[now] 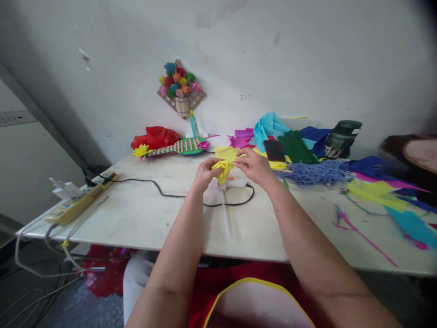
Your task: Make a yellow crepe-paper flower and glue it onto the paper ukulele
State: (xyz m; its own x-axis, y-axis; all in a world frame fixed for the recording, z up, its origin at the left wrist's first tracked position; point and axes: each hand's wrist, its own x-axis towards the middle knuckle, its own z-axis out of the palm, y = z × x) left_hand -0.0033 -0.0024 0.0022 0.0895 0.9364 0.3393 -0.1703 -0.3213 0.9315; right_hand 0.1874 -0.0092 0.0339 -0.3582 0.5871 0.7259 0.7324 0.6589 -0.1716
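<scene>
A bunched yellow crepe-paper piece (223, 171), much like a small flower, is held up over the middle of the table. My left hand (205, 173) pinches it from the left side. On the other side my right hand (254, 166) has its fingers closed around a thin, light-coloured stick that meets the yellow paper; its far end is hidden by the fingers. Just below the hands lies a white glue gun (235, 183), partly covered, its black cord looping beside it. A pale, translucent glue stick (226, 221) points from there toward the table's front edge.
A power strip (80, 200) sits on the left edge. Behind my hands lie a paper-decorated guitar shape (187, 146), red crepe paper (155, 137) and a glue bottle (194, 124). At right are a phone (274, 150), blue string (310, 174), coloured paper (375, 193) and a dark jar (342, 139).
</scene>
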